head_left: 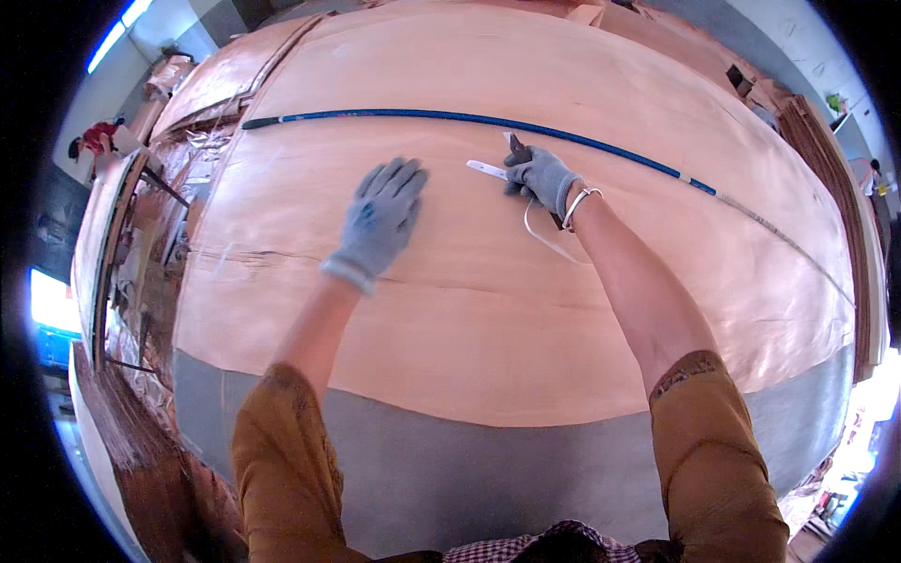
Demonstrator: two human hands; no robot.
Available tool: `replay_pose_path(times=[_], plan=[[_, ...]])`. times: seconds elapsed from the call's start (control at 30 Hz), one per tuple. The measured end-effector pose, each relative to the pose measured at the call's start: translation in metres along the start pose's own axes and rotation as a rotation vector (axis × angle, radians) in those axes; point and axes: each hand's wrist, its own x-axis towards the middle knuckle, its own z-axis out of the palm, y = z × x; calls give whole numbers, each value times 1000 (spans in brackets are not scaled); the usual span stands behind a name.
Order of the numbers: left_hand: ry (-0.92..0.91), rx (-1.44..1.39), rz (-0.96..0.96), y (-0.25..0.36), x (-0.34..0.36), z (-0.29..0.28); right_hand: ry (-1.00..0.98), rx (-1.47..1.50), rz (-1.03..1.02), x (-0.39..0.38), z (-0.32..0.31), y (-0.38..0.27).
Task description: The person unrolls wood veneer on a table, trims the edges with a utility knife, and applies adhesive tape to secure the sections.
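Note:
My left hand (pixel 380 220), in a grey glove, has its fingers stretched out over a large pinkish-tan sheet of wood veneer (pixel 469 328). It holds nothing and is slightly blurred; whether the palm touches the sheet I cannot tell. My right hand (pixel 544 178), also gloved, is closed round a dark-handled tool (pixel 516 148) with a pale tip, perhaps a knife. In the same grip is a narrow white strip (pixel 486 169); its one end sticks out leftward and a thin loop hangs below the hand. Beyond both hands a long blue rod (pixel 450 116) lies across the veneer.
A grey surface (pixel 469 479) shows along the veneer's near edge. Stacked brown sheets (pixel 826 159) stand at the right, more sheets (pixel 155 469) at the lower left. At the far left a person in red (pixel 99 138) bends over another table (pixel 117 235). Another person (pixel 875 176) is at the far right.

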Motion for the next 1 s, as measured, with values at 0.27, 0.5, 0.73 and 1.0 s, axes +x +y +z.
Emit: replay_pose_path(times=[0.27, 0.5, 0.73, 1.0], plan=[[-138, 120, -243, 7, 51, 77, -125, 7, -77, -10, -25, -11], [-232, 104, -358, 1, 35, 84, -146, 126, -343, -16, 4, -56], [15, 108, -185, 7, 43, 89, -7, -181, 10, 25, 14, -6], [-308, 14, 18, 9, 63, 78, -58, -1009, -226, 7, -5, -9]])
